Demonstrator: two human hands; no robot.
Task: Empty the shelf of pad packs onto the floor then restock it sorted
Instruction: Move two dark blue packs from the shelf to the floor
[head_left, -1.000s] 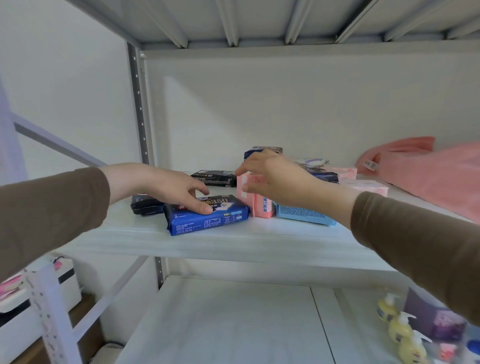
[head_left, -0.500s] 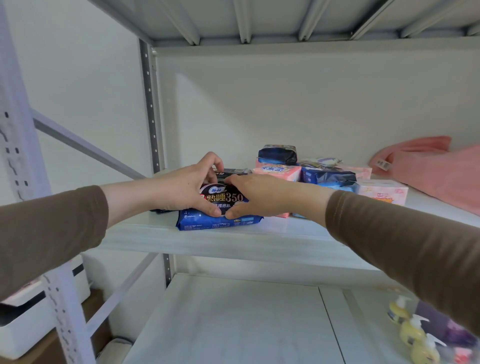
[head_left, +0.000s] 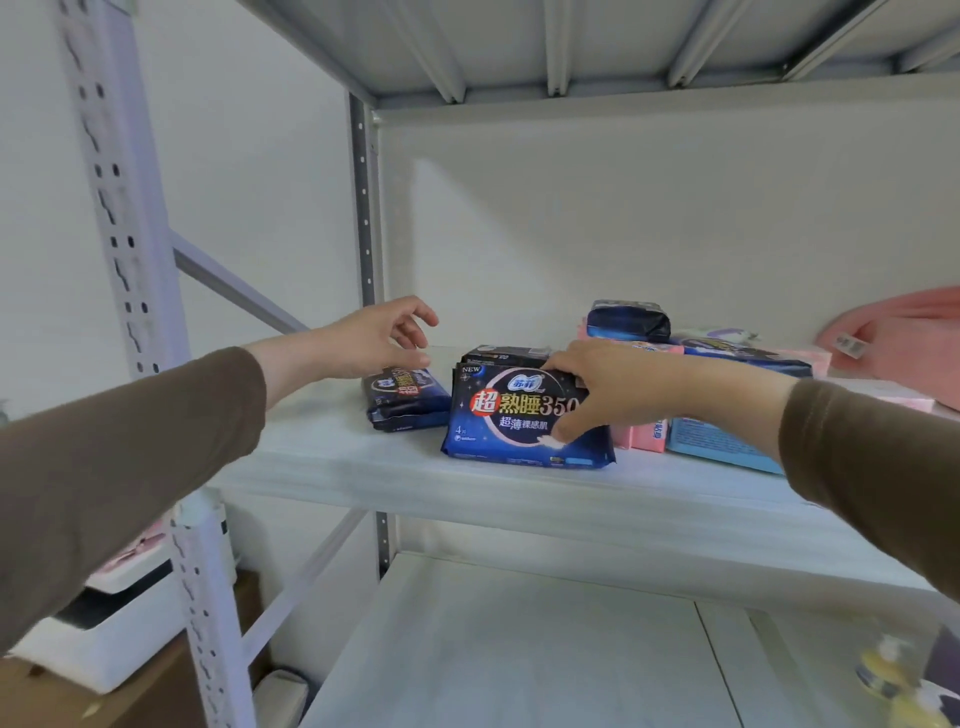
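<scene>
1. Nearest the front edge of the shelf (head_left: 519, 499), the big dark-blue pad pack (head_left: 519, 415) stands tipped up on its long edge, printed face toward the camera. The right hand (head_left: 618, 395) grips its right end, fingers over the top and thumb pressed low on the face; this looks like a hold meant to keep the pack upright, or to lift it off.
2. Just left of it, a smaller dark pack (head_left: 408, 397) lies flat, a little further from the front edge. The left hand (head_left: 374, 340) hovers above it with fingers loosely spread, holding nothing, probably poised to take this pack.
3. Behind the upright pack a black pack (head_left: 506, 355) lies flat, only its top showing.
4. To the right, pink packs (head_left: 647, 434) and a light-blue pack (head_left: 717, 447) sit touching in a loose cluster, partly hidden by the right forearm.
5. Toward the shelf's back edge a small dark pack (head_left: 628, 320) rests on top of others.
6. At the far right, pink cloth (head_left: 904, 332) lies on the shelf.
7. With this many packs on the shelf, emptying seems to be at an early stage.
</scene>
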